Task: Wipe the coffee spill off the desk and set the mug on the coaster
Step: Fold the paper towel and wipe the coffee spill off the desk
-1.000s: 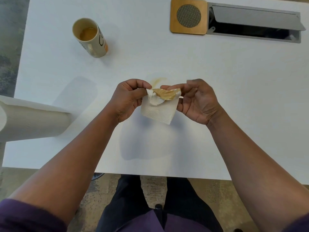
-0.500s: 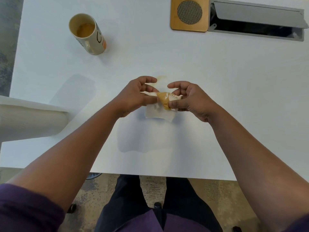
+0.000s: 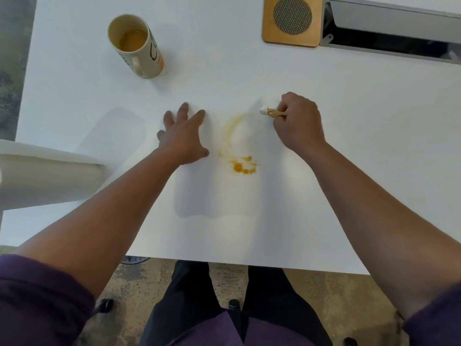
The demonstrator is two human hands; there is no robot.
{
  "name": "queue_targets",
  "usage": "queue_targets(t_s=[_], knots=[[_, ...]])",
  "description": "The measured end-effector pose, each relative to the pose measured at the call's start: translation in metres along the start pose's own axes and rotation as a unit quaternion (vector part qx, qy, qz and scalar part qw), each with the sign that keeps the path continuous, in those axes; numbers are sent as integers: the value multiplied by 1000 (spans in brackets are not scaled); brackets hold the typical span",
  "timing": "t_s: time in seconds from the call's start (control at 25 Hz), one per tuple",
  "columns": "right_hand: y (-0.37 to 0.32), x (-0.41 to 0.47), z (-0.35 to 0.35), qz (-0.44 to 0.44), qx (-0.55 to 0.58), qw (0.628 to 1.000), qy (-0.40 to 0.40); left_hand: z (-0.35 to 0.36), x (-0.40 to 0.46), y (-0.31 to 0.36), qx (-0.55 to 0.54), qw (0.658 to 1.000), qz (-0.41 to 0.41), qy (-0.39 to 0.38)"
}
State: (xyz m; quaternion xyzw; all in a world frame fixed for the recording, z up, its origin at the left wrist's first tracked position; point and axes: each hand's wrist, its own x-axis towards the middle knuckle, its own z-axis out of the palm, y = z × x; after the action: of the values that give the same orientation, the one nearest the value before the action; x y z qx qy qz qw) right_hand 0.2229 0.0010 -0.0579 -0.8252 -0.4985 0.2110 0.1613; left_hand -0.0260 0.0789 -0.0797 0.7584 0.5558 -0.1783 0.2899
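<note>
Mid-desk, the coffee spill lies between the flat, spread left hand and the right hand pinching a stained paper towel.

Paper towel mostly buried in the right hand grip: only a white tip and a brown-stained fold poke out, rest hidden by curled fingers. Can't tell if the wad touches the worktop. Paper towel roll cut off by the left edge. Cable tray cut by the top and right edges, inside dark, contents unreadable. Coaster top edge clipped. Mug print only partly visible, text illegible. Worktop's far and right edges out of frame. Left hand palm contact with the worktop hidden underneath.
</note>
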Motion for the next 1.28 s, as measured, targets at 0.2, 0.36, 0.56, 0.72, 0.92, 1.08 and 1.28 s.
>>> queue_targets(t_s=[0.2, 0.36, 0.56, 0.72, 0.92, 1.08, 1.28], knots=[[-21, 11, 37, -62, -109, 990, -68, -10, 6, -6, 38, 999, -8, -34], [-46, 4, 59, -133, -134, 968, -167, -9, 7, -13, 58, 998, 8, -17], [-49, -23, 64, -287, -181, 898, -281, -8, 10, -17, 74, 997, 18, -8], [-29, -37, 50, -329, -178, 869, -323, -9, 8, -16, 73, 997, 18, -7], [-4, -54, 30, -346, -162, 851, -361, -11, 3, -13, 74, 997, 18, -7], [15, -71, 24, -323, -165, 864, -350, -11, 2, -12, 69, 997, 16, -12], [7, -107, 37, -138, -61, 937, -316, -11, 1, -11, 66, 998, 14, -12]])
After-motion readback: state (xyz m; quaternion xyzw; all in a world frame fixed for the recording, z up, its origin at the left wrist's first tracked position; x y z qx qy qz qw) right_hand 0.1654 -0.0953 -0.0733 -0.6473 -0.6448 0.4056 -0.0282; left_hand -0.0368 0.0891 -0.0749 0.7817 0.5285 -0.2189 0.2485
